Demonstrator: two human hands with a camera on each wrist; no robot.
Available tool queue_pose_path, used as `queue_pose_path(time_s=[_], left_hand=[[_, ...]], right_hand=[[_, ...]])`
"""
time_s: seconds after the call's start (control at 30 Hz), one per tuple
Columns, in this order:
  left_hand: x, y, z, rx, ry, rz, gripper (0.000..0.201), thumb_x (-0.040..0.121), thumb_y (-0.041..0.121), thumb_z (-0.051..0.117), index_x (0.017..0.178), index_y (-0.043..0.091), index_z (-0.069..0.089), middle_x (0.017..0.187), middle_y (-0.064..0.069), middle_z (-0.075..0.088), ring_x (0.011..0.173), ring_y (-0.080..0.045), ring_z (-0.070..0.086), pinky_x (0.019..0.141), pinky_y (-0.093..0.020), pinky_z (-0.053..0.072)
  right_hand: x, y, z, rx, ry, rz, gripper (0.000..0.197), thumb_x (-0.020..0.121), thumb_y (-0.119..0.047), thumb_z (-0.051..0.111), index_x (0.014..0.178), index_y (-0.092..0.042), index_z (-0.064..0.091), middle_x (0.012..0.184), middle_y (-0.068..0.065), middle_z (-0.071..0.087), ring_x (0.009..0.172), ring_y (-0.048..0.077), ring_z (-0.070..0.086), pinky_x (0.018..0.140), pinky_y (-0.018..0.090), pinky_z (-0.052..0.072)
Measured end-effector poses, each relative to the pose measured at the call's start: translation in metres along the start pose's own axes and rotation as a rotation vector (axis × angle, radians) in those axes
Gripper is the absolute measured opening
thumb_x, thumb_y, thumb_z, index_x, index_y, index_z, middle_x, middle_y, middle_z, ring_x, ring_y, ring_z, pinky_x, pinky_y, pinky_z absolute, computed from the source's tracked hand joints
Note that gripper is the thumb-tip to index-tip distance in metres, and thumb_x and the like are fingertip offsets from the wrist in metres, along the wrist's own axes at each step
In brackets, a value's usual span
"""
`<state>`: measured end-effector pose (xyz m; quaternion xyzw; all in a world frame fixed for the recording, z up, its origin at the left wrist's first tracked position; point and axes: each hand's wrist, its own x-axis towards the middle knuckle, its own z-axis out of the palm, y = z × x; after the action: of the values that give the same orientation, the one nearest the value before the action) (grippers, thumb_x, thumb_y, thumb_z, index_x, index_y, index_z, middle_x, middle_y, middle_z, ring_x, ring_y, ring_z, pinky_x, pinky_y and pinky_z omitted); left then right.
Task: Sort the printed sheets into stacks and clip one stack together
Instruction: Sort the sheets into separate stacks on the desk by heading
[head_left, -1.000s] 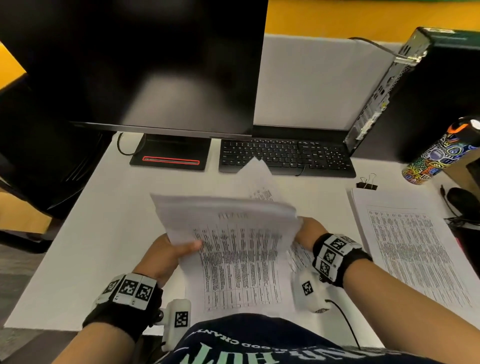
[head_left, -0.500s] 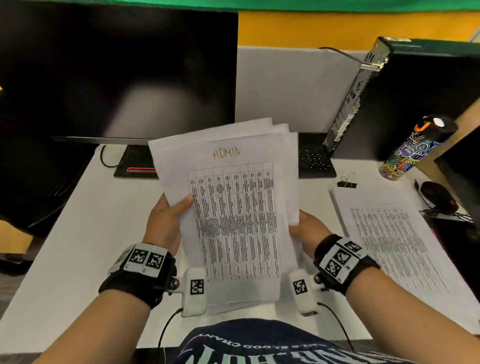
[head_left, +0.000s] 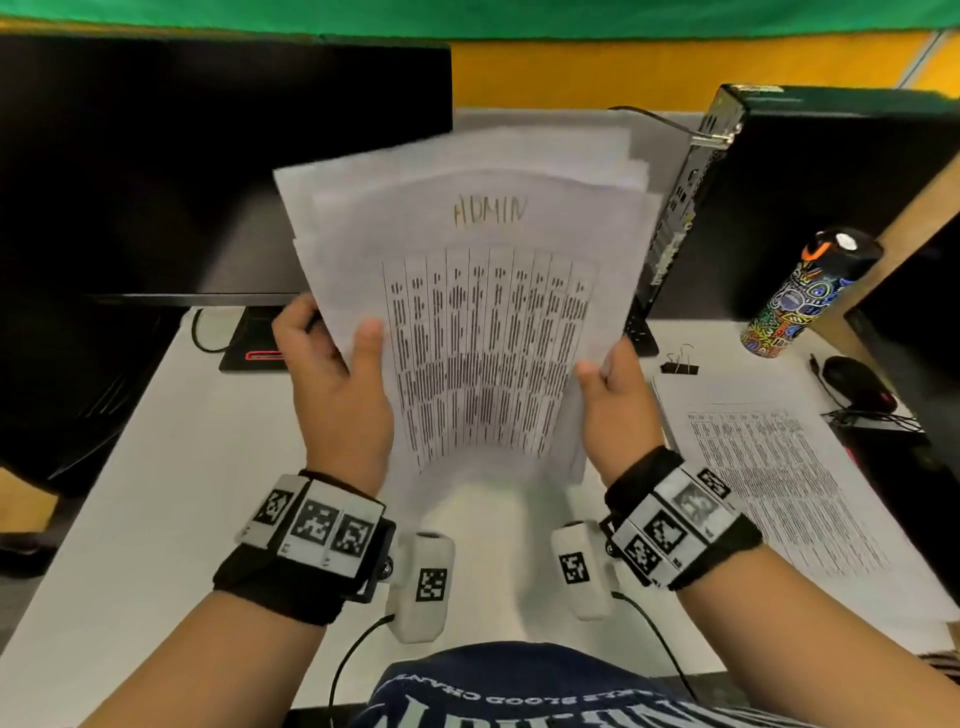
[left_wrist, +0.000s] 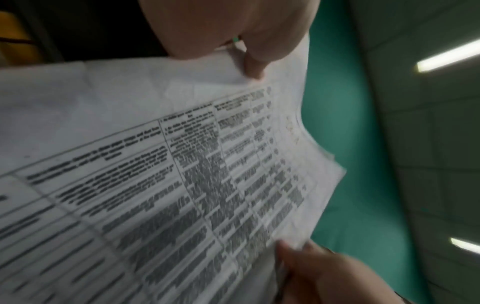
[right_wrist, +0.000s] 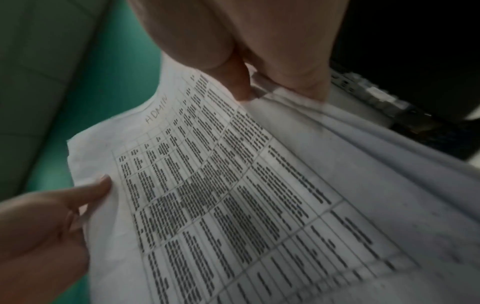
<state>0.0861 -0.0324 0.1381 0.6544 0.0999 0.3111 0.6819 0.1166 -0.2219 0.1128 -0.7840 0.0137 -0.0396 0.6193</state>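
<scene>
I hold a bundle of printed sheets (head_left: 483, 312) upright in front of me; its front page carries a table and the handwritten word ADMIN. My left hand (head_left: 337, 379) grips the bundle's left edge, thumb on the front page. My right hand (head_left: 613, 400) grips the right edge, thumb in front. The sheets are fanned unevenly at the top. In the wrist views the same sheets (left_wrist: 182, 174) (right_wrist: 246, 195) fill the picture, pinched by thumbs. A second stack of printed sheets (head_left: 779, 478) lies flat on the desk to the right. A black binder clip (head_left: 679, 364) sits just behind that stack.
White desk (head_left: 156, 493) with a dark monitor (head_left: 208, 166) at the back left and its stand (head_left: 254, 353). A computer tower (head_left: 810, 197) stands at the back right, a colourful bottle (head_left: 802, 296) and a black mouse (head_left: 857, 384) beside it.
The bundle went from bent over low near the desk to raised upright and closer to my face. Both hands rose with it, keeping hold of its edges.
</scene>
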Motion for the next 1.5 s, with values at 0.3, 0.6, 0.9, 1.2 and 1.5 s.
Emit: queue_pose_path(time_s=[0.3, 0.6, 0.9, 1.2, 1.5], left_hand=[[-0.023, -0.018, -0.007, 0.034, -0.159, -0.052, 0.028, 0.101, 0.021, 0.036, 0.111, 0.047, 0.033, 0.109, 0.016, 0.056, 0.093, 0.01, 0.062, 0.071, -0.015, 0.054], [-0.018, -0.012, -0.006, 0.057, -0.143, 0.064, 0.034, 0.097, 0.011, 0.044, 0.108, 0.042, 0.034, 0.112, 0.013, 0.053, 0.101, 0.001, 0.058, 0.08, -0.019, 0.054], [-0.015, -0.053, -0.02, 0.146, -0.224, -0.162, 0.042, 0.097, 0.01, 0.045, 0.105, 0.05, 0.034, 0.108, 0.025, 0.053, 0.089, 0.024, 0.054, 0.069, -0.001, 0.046], [-0.008, -0.075, -0.023, 0.248, -0.265, -0.312, 0.031, 0.099, 0.013, 0.041, 0.127, 0.025, 0.046, 0.106, 0.023, 0.057, 0.096, 0.012, 0.053, 0.078, -0.008, 0.042], [-0.025, -0.057, 0.058, 0.222, -0.334, -0.44, 0.03, 0.094, 0.02, 0.046, 0.122, 0.029, 0.054, 0.111, 0.009, 0.067, 0.098, -0.009, 0.065, 0.082, -0.031, 0.053]], right_hand=[[-0.016, 0.011, 0.004, 0.115, -0.003, -0.06, 0.037, 0.093, -0.005, 0.051, 0.121, -0.025, 0.04, 0.107, -0.022, 0.058, 0.097, -0.016, 0.056, 0.083, 0.007, 0.048], [-0.01, -0.006, 0.014, 0.151, 0.077, -0.116, 0.029, 0.096, -0.004, 0.043, 0.114, -0.026, 0.038, 0.1, -0.017, 0.058, 0.085, -0.015, 0.058, 0.069, 0.001, 0.047], [-0.012, 0.011, 0.024, 0.113, 0.004, 0.005, 0.044, 0.094, 0.0, 0.043, 0.118, -0.034, 0.032, 0.102, -0.025, 0.054, 0.093, -0.011, 0.054, 0.071, 0.005, 0.048], [-0.01, 0.03, 0.014, 0.014, -0.022, 0.126, 0.033, 0.097, -0.003, 0.038, 0.118, -0.028, 0.043, 0.094, -0.024, 0.053, 0.081, -0.016, 0.049, 0.054, -0.002, 0.043], [0.012, 0.036, -0.085, -0.102, 0.059, 0.22, 0.031, 0.093, -0.016, 0.05, 0.123, -0.023, 0.044, 0.1, -0.008, 0.062, 0.086, 0.003, 0.058, 0.075, 0.021, 0.047]])
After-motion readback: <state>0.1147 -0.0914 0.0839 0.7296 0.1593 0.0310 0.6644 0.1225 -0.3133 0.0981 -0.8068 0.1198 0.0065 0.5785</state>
